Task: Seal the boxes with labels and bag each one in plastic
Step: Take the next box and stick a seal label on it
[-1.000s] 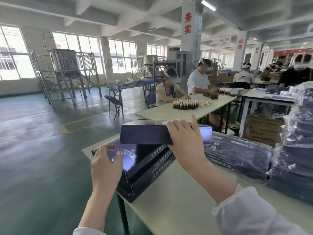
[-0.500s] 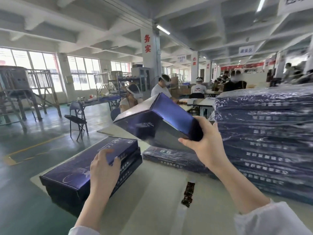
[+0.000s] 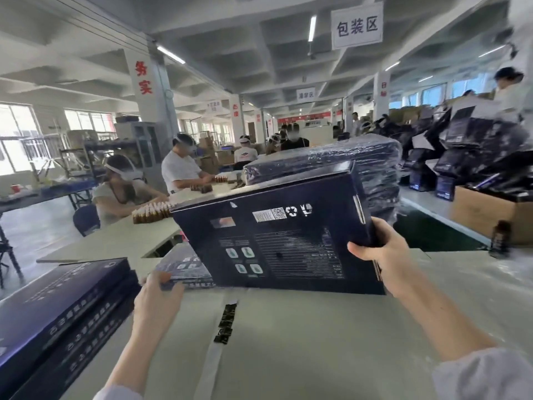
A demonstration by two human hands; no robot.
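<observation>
My right hand [image 3: 386, 252] grips the dark box [image 3: 274, 241] only by its right end, tilted above the table [image 3: 317, 356], and my left hand [image 3: 157, 295] is at the edge of a flat box [image 3: 184, 265], whether gripping I cannot tell, so I think the dark box may twist down onto the label strip [image 3: 226, 324].

I am in a factory packing hall. High above my right hand [image 3: 377, 249], a hanging sign [image 3: 357, 25] reads 包装区, packing area, under a bare concrete ceiling with strip lights [image 3: 312, 28]. Beyond my left hand [image 3: 157, 295], workers [image 3: 180, 168] sit at a long bench [image 3: 115, 241] lined with rows of small brown bottles [image 3: 150, 212]. The dark printed box [image 3: 277, 241] in my right hand's grip matches the stack of boxes [image 3: 66, 298] beside my left hand. Behind it rises a pile of plastic-wrapped boxes [image 3: 331, 157]. Far right of my right hand stands a cardboard carton [image 3: 484, 215].
</observation>
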